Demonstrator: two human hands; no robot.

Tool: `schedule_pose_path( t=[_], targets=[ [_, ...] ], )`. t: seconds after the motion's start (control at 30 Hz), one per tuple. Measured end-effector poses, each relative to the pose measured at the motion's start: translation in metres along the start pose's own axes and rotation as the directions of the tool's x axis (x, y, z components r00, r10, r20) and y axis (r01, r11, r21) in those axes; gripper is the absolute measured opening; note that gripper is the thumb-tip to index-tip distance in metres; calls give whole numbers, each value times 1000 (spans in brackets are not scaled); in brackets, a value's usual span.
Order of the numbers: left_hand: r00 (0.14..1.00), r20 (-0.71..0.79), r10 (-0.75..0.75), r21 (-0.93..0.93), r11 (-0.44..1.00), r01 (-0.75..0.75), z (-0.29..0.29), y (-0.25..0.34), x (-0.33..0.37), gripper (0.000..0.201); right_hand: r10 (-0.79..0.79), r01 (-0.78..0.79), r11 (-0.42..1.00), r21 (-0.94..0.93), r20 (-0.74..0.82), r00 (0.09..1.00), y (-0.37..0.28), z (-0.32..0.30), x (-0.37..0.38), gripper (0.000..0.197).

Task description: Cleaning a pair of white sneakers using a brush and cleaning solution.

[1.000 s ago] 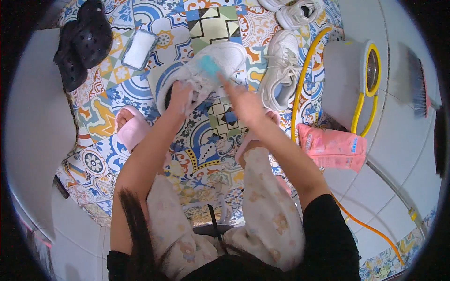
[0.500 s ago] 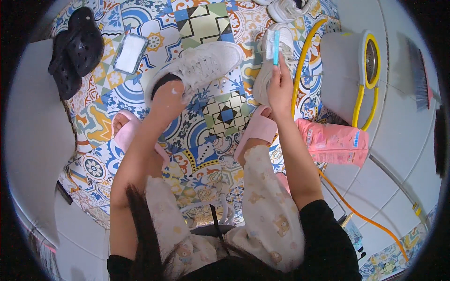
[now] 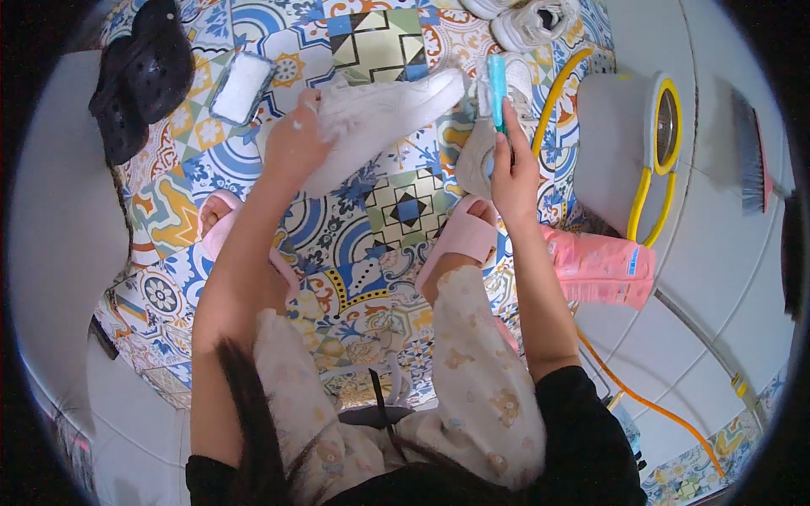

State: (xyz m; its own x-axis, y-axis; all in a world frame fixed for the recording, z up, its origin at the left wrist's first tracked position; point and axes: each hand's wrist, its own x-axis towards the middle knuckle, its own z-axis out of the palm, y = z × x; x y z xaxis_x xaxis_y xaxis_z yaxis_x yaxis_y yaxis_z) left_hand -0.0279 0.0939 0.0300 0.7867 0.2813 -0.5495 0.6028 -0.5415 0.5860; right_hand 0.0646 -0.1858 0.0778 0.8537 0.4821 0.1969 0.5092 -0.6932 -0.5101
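Note:
A wet-looking white sneaker (image 3: pixel 388 114) is gripped at its heel end by my left hand (image 3: pixel 295 145), its toe pointing to the far right and its side turned up. White foam specks show on that hand. My right hand (image 3: pixel 515 173) is closed round the handle of a turquoise brush (image 3: pixel 497 80), with bristles facing left. The brush is held upright above another white sneaker (image 3: pixel 477 160) on the tiled floor, partly hidden behind it. A gap separates the brush from the held sneaker.
Black clogs (image 3: pixel 148 80) and a clear tray of white stuff (image 3: pixel 242 88) lie at the far left. More white shoes (image 3: pixel 533 25) sit at the back. Along the right are a yellow hose (image 3: pixel 547 110), a grey bucket (image 3: pixel 612 152), a pink bag (image 3: pixel 599 268) and a bristle broom (image 3: pixel 749 152).
The held sneaker has tipped so its side shows more, and it has shifted right. My left hand has moved up along its heel. The brush has turned in my right hand.

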Motion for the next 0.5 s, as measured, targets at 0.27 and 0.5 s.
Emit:
schedule_pose_path(
  t=[0.27,0.5],
  targets=[
    [873,-319,370,283,916,-284,36,-18,-39,112,170,-12,923,-384,381,909,-52,24,-21,75],
    [850,-350,394,242,914,-325,36,-29,-41,108,10,301,863,-406,611,792,-57,31,-18,82]
  ],
)
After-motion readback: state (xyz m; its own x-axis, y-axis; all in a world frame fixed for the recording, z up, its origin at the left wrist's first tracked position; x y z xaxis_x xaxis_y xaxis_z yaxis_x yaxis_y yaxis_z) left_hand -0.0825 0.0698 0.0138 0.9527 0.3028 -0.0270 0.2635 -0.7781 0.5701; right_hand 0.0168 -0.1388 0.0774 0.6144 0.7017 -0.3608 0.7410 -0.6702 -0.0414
